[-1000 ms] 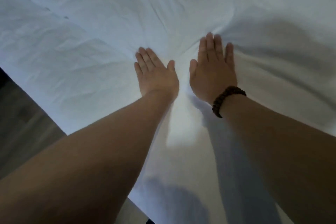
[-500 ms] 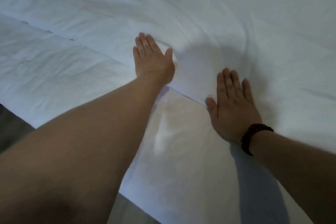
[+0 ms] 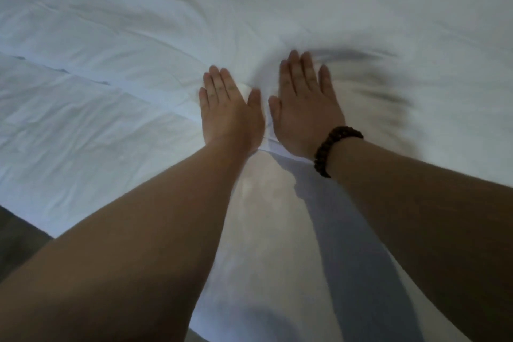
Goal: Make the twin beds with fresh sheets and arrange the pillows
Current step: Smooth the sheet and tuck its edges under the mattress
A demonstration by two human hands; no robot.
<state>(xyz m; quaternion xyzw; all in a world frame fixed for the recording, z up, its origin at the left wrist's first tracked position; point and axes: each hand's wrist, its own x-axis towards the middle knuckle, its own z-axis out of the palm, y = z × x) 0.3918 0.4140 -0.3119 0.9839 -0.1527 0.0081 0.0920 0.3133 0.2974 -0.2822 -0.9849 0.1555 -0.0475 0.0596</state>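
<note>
Head view: right hand (image 3: 305, 116) blurred on sheet (image 3: 111, 108).

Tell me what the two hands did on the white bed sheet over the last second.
The right hand, wearing the dark beaded bracelet, swept out to the right half a second ago and has come back beside the left hand. Both stay flat, palms down, gripping nothing. The white bed sheet stays spread, its folded edge still running under the hands.

Right hand (image 3: 306, 111), sheet (image 3: 388, 86) perhaps motion-blurred.
</note>
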